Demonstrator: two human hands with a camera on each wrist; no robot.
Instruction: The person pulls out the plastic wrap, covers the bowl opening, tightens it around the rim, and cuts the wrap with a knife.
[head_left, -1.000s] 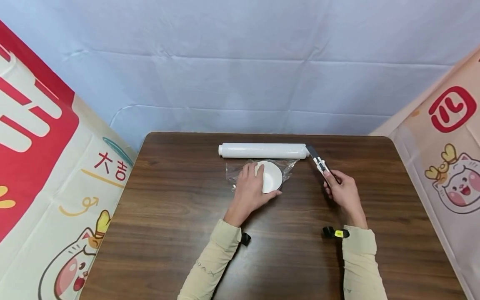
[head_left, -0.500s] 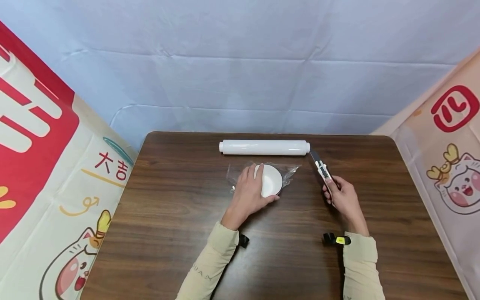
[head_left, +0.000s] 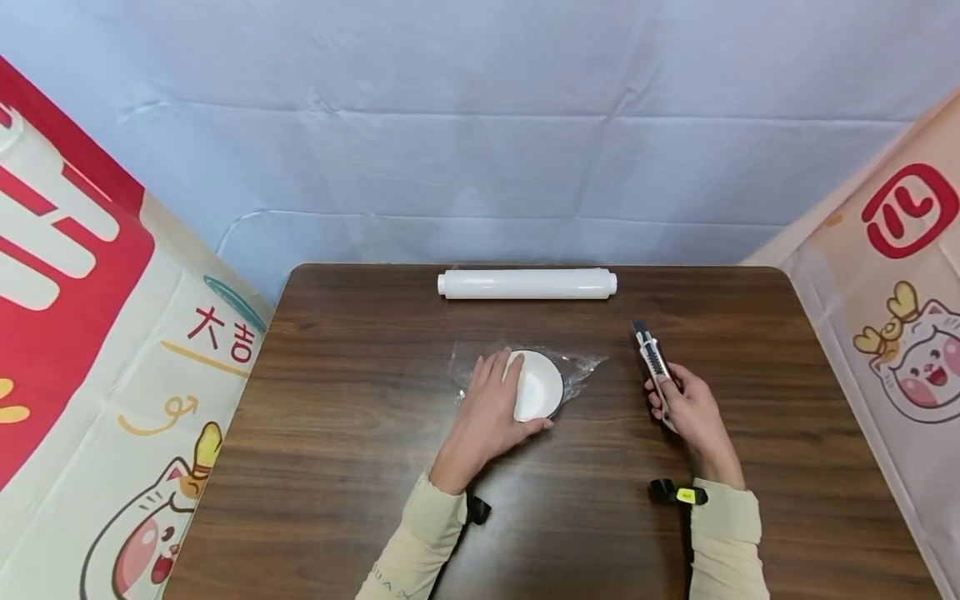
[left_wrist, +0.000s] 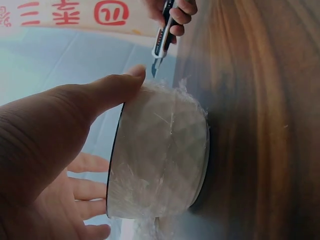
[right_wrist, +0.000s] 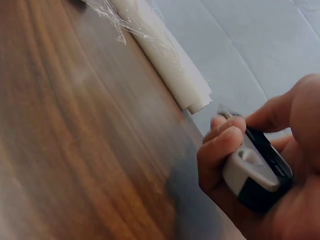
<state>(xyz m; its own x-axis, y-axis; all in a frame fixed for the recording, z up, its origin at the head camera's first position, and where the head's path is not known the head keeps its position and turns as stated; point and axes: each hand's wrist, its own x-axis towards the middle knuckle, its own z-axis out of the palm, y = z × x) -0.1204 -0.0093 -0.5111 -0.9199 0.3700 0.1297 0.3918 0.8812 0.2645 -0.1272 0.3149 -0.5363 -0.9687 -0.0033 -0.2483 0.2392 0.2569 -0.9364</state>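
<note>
A white bowl (head_left: 539,386) with a dark rim stands upright on the table, clear plastic wrap (head_left: 587,370) clinging round its side and spreading past it. My left hand (head_left: 491,410) grips it from the left; in the left wrist view the thumb lies at the rim and the fingers (left_wrist: 87,189) reach round the far side. To the right, my right hand (head_left: 692,410) holds a utility knife (head_left: 655,362), its short dark blade pointing away from me. The right wrist view shows fingers curled round the knife's grey and black handle (right_wrist: 256,167).
A white roll of cling film (head_left: 527,284) lies crosswise near the back edge of the brown wooden table (head_left: 337,400). A pale cloth (head_left: 480,150) hangs behind the table, and printed banners (head_left: 915,333) stand at both sides.
My left hand has drawn the bowl and its wrap toward me. The cling film roll has shifted toward the back edge. The knife has come away from the roll's end, and its blade shows shorter.
</note>
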